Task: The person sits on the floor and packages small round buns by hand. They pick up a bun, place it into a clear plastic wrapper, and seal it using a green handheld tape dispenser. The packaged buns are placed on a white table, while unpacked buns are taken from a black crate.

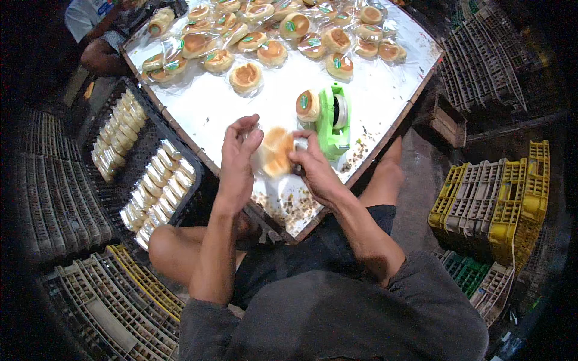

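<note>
A bun (276,151), blurred by motion, is between my hands above the white tabletop (216,113). My right hand (311,167) grips it at its right side with thumb and fingers. My left hand (239,155) is to the left of the bun, fingers raised and apart, and appears to hold nothing. Just beyond my right hand stands a green tape dispenser (334,122) with a roll in it. A wrapped bun with a green sticker (308,105) rests against its left side. Another browned bun in clear film (245,76) lies farther up the table.
Many wrapped buns (295,25) cover the table's far part. Dark crumbs (289,205) litter the near corner. A black crate (153,122) at left holds rows of wrapped buns (158,189). Stacked yellow and grey crates (490,198) stand at right. Another person's arm (101,56) shows at upper left.
</note>
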### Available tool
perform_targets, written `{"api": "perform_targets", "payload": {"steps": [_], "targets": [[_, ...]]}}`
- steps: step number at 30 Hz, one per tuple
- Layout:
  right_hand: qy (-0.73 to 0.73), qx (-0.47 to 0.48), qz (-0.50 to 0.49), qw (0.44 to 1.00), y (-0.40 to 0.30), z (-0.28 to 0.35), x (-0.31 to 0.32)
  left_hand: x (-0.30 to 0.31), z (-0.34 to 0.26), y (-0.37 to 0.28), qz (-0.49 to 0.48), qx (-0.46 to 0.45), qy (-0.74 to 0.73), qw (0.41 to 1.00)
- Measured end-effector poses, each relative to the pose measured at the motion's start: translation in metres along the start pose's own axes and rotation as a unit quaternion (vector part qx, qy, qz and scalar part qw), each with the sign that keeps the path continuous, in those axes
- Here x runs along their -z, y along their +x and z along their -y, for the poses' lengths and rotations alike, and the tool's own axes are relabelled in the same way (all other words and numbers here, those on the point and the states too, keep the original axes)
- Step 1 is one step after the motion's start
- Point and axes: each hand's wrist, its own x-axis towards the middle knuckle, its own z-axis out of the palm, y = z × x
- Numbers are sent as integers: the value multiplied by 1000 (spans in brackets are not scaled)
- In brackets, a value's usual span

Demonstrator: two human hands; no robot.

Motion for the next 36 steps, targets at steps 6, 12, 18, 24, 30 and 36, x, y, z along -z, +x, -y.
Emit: {"api": "perform_targets", "payload": {"steps": [6, 12, 18, 24, 30, 36], "targets": [[-226, 222, -132, 939, 23, 5, 19, 12, 64, 84, 18, -16, 154, 988], [-348, 270, -181, 879, 40, 42, 40, 0, 78, 104, 110, 64, 181, 975], [-785, 354, -28, 508, 192, 35, 5, 53, 9, 77, -21, 84, 158, 984], [-783, 371, -83, 493, 272, 10, 18, 107, -15, 57, -146, -14, 192, 970], [-441, 218, 74, 867, 140, -7, -40, 128, 20, 67, -237, -30, 96, 966], [-226, 287, -109, 925, 40, -13, -53, 42, 16, 15, -146, -160, 165, 962]]}}
